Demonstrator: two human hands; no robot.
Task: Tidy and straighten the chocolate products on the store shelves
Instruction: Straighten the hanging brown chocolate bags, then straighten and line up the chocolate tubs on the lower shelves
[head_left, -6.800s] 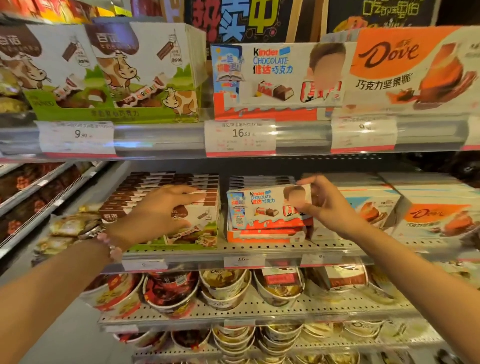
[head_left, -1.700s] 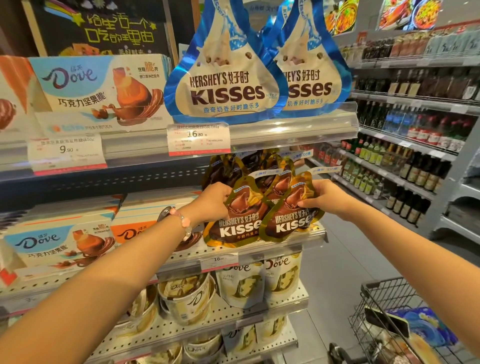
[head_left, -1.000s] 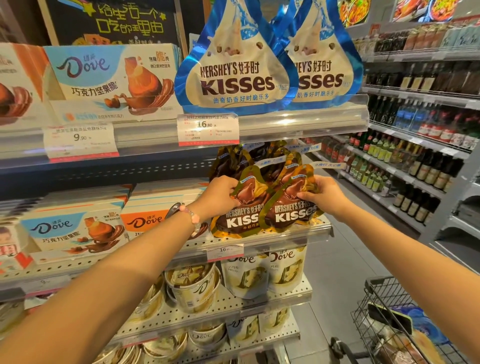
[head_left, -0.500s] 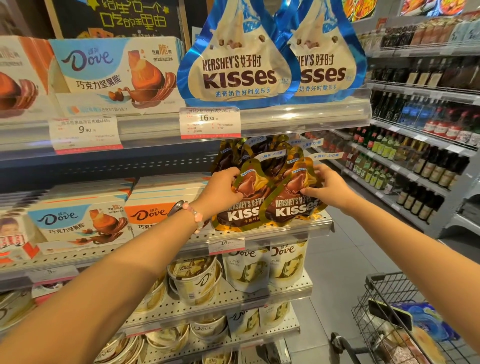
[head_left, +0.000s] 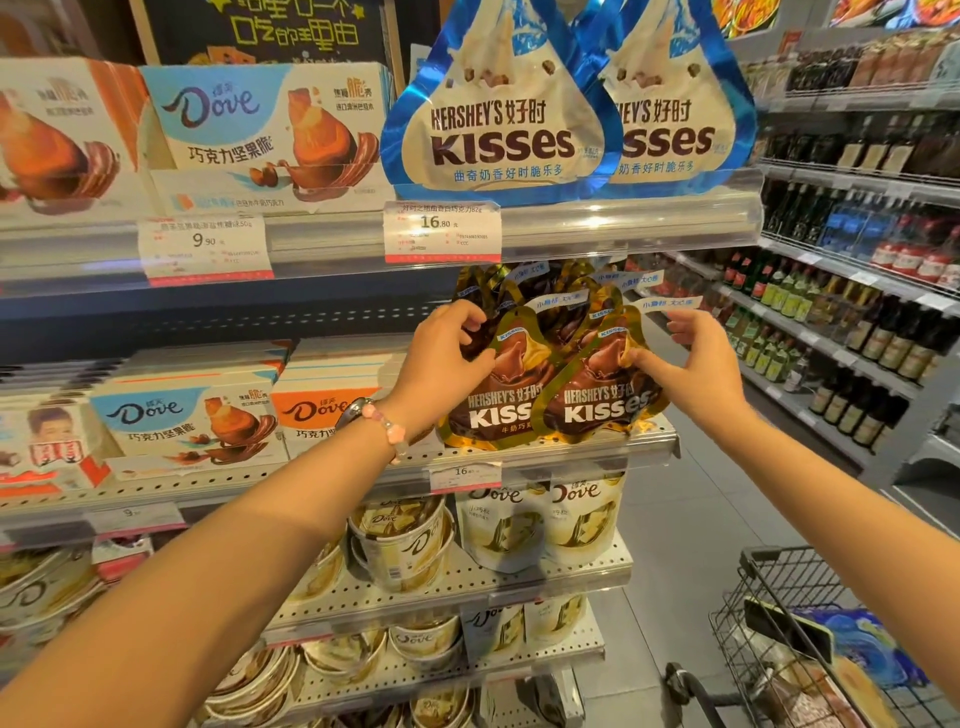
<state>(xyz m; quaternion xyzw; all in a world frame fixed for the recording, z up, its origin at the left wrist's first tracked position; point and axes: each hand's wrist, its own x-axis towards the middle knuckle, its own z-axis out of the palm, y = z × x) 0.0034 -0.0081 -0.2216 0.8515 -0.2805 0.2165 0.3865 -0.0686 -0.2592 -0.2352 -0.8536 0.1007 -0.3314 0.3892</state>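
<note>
Two rows of gold-and-brown Hershey's Kisses bags stand at the right end of the middle shelf (head_left: 571, 452). My left hand (head_left: 447, 358) holds the upper left edge of the front left bag (head_left: 504, 400), fingers curled over its top. My right hand (head_left: 696, 358) pinches the right edge of the front right bag (head_left: 597, 400) with thumb against fingers. More of the same bags (head_left: 550, 296) stand behind these two, partly hidden.
Blue-and-white Kisses bags (head_left: 498, 124) and Dove boxes (head_left: 260, 135) fill the top shelf. Dove boxes (head_left: 192, 421) sit left of my hands, Dove tubs (head_left: 400, 540) and pouches (head_left: 540, 519) below. A wire shopping cart (head_left: 810, 649) stands at lower right; bottles (head_left: 857, 332) line the aisle beyond.
Both hands have slid up from the bags' lower sides to their upper edges. The two front bags stand more upright on the shelf.
</note>
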